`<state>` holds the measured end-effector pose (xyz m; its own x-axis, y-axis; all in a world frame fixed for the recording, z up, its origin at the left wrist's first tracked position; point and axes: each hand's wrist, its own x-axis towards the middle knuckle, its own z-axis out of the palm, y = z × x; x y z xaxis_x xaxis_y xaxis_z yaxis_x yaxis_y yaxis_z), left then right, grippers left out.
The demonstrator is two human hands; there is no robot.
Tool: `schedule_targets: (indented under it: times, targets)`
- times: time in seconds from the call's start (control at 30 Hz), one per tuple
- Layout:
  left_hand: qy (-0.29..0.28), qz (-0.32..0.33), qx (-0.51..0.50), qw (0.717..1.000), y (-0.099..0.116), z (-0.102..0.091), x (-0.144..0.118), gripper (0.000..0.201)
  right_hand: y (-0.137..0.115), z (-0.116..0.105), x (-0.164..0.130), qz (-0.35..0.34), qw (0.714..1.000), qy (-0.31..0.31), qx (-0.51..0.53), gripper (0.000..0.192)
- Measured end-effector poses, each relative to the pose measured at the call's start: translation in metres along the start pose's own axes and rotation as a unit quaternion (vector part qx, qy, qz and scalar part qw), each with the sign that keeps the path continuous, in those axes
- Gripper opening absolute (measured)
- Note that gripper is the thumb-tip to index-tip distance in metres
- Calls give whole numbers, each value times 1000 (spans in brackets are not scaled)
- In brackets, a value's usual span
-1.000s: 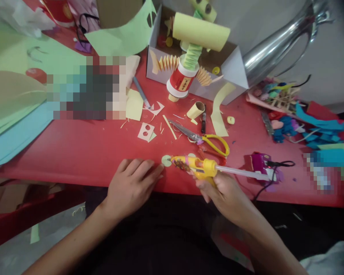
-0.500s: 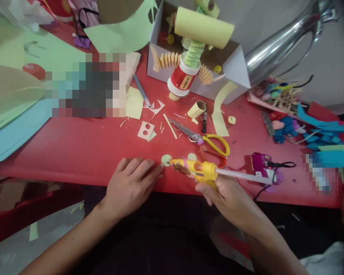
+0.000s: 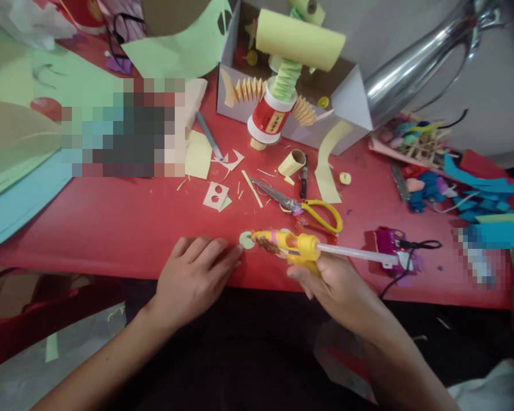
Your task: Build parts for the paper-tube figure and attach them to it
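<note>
My right hand [image 3: 329, 282] grips a yellow hot glue gun [image 3: 306, 246] by its handle. A translucent glue stick [image 3: 353, 252] sticks out of its back end. The nozzle points left, over the edge of a small pale green paper circle [image 3: 247, 241]; whether it touches the paper I cannot tell. My left hand [image 3: 199, 268] lies palm down on the table, its fingers stretched out and its index fingertip at the circle's lower left edge. A second pale circle [image 3: 285, 232] is mostly hidden behind the gun.
Scissors [image 3: 321, 212] with yellow and red handles lie beyond the gun. A paper tube [image 3: 292, 164], a marker [image 3: 304, 181] and paper scraps are farther back. A paper-cup figure [image 3: 269, 117] stands before a white box [image 3: 346, 117]. At right is a purple device [image 3: 385, 249] with a black cable.
The glue gun has shifted slightly up and left against the table, covering more of the second circle. My left hand stays beside the first circle. The whole view has moved a little.
</note>
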<state>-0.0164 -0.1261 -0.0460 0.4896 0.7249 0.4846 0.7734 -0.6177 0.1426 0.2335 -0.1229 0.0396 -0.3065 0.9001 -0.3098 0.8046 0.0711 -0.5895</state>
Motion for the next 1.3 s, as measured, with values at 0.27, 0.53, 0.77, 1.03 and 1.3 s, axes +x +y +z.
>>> schedule_targets:
  times: [0.27, 0.53, 0.77, 1.03, 1.3]
  targets:
    - [3, -4, -2, 1000, 1, 0, 0, 25, 2, 2, 0, -25, 999, 15, -13, 49]
    - [6, -22, -20, 1000, 2, -1, 2, 22, 31, -39, -3, 50, 974, 197, -102, 47]
    - [10, -69, -76, 995, -1, -5, 15, 15, 111, -64, 54, 193, 866, 300, -351, 39]
    - [-88, -33, -35, 995, -5, -17, 23, 34, 86, -25, 45, 64, 860, 360, -355, 41]
    - [-64, -81, -39, 994, -3, -11, 13, 32, 5, 63, 24, -234, 888, 296, -263, 15]
